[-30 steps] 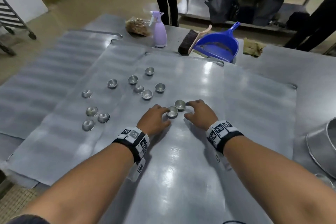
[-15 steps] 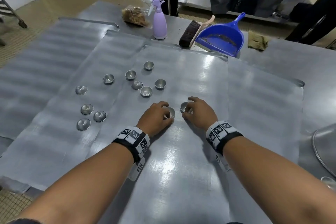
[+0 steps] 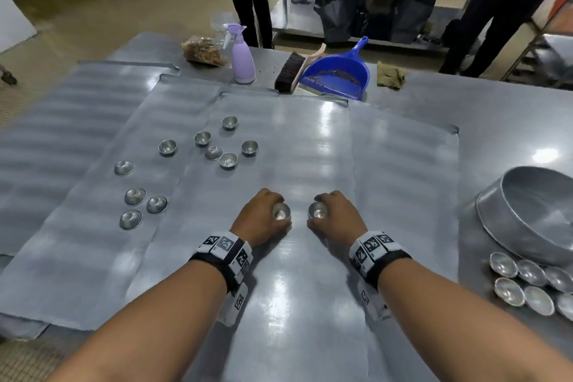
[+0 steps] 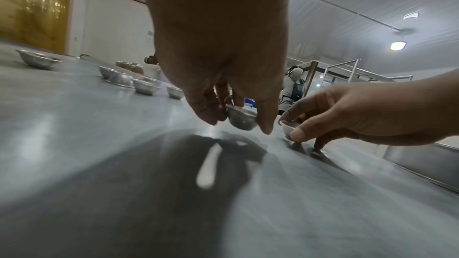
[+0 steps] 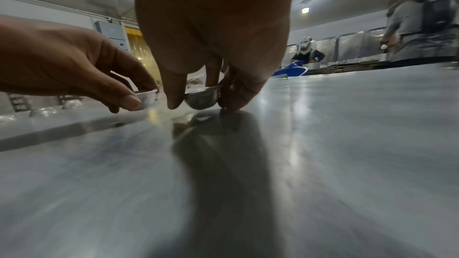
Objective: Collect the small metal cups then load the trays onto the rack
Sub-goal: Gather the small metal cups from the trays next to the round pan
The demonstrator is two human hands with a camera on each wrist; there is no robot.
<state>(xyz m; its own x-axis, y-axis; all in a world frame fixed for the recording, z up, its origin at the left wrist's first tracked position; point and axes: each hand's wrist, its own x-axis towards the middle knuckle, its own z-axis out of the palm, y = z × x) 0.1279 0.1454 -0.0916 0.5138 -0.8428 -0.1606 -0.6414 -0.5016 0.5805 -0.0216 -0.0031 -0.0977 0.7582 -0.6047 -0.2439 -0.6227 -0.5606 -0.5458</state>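
Note:
My left hand (image 3: 263, 220) pinches a small metal cup (image 3: 281, 212) just above the flat metal tray (image 3: 297, 304) in front of me; the left wrist view shows that cup (image 4: 242, 119) lifted between thumb and fingers. My right hand (image 3: 336, 219) pinches a second small cup (image 3: 317, 210), seen low over the tray in the right wrist view (image 5: 202, 98). Several more cups lie loose on the trays to the left: a cluster (image 3: 228, 160) ahead and another group (image 3: 136, 206) nearer the left, some upside down.
A large round metal pan (image 3: 527, 214) stands at the right with several collected cups (image 3: 524, 281) beside it. At the table's far edge are a purple spray bottle (image 3: 243, 56), a brush (image 3: 290, 71) and a blue dustpan (image 3: 339, 74). People stand beyond the table.
Both hands have closed round the two nearest cups and drawn them slightly towards me and apart. The head view has tilted, bringing the pan and collected cups into sight.

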